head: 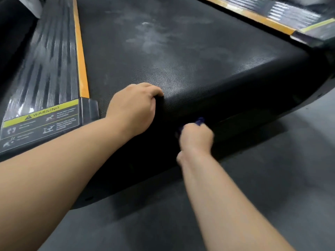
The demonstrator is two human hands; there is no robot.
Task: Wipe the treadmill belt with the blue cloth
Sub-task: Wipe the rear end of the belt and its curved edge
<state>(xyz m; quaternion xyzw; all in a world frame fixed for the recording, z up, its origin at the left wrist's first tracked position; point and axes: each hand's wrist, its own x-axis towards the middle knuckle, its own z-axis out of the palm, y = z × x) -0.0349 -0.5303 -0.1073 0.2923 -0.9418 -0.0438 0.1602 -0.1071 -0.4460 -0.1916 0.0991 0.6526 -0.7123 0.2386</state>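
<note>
The black textured treadmill belt [181, 57] fills the upper middle of the head view, with pale dusty smears on its far part. My left hand [135, 107] rests on the belt's rounded rear edge, its fingers curled over the curve. Lower down, my right hand [196, 137] grips the blue cloth [199, 121] against the dark rear face of the belt. Only small bits of the cloth show above and beside the fist. The right hand is blurred.
A ribbed side rail with an orange strip [80, 57] runs along the left, ending in a yellow warning label [41, 120]. Another rail with an orange strip [253, 17] runs along the right. Grey floor [272, 169] lies below the treadmill's end.
</note>
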